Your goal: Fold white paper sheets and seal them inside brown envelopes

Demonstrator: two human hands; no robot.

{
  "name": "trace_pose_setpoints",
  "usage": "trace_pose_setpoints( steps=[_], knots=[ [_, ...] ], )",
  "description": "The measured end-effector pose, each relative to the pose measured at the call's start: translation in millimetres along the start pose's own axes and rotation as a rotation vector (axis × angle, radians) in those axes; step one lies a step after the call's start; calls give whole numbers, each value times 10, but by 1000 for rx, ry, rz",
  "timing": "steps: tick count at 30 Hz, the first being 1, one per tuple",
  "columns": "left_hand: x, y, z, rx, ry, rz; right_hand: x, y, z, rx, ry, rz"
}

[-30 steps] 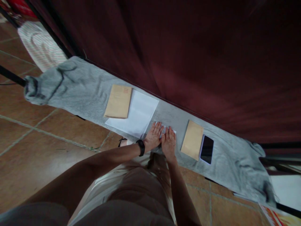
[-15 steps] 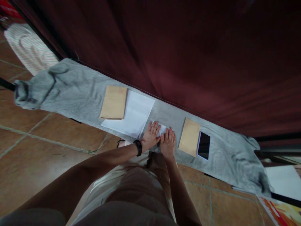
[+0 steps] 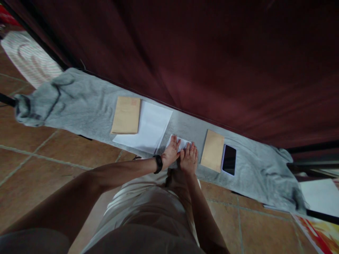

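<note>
Both my hands lie flat on a small folded white paper [image 3: 182,143] on a bench covered with grey cloth [image 3: 87,102]. My left hand [image 3: 171,155], a black band on its wrist, has its fingers stretched out over the paper's left part. My right hand [image 3: 189,160] presses beside it, fingers straight and together. A stack of white sheets [image 3: 148,128] lies just left of my hands, with a brown envelope [image 3: 125,114] resting on its left edge. To the right lie a second brown envelope [image 3: 212,151] and a dark phone [image 3: 229,159].
A dark red curtain [image 3: 212,63] hangs right behind the bench. The floor [image 3: 47,155] is brown tile. A striped cloth [image 3: 29,60] lies at the far left. White sheets [image 3: 317,195] and a colourful print [image 3: 323,233] sit at the lower right.
My left hand has drawn its fingers closer together and shifted slightly on the folded paper. The view has drifted a little; the envelopes, sheets and phone have not moved.
</note>
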State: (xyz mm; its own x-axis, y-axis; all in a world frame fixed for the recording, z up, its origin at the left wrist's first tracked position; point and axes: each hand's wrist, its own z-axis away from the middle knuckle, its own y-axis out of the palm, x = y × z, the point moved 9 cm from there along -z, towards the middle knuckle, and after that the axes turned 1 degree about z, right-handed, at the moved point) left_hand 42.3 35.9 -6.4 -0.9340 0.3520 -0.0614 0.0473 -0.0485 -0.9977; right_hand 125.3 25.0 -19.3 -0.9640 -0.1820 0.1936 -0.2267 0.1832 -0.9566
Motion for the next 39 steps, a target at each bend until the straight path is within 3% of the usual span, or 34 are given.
trace_pose_setpoints(
  steps=[11,19,29,39],
  knots=[
    [-70,62,48,-10,84,75,-15,-40,46,-50,6,-10],
    [211,59,23,0,-71,76,-29,-50,75,-70,27,-43],
    [333,26,140,-182,-133,175,-82,-76,190,-94,52,-35],
    [392,37,149,-256,-179,263,-103,-105,356,-121,93,-32]
  ],
)
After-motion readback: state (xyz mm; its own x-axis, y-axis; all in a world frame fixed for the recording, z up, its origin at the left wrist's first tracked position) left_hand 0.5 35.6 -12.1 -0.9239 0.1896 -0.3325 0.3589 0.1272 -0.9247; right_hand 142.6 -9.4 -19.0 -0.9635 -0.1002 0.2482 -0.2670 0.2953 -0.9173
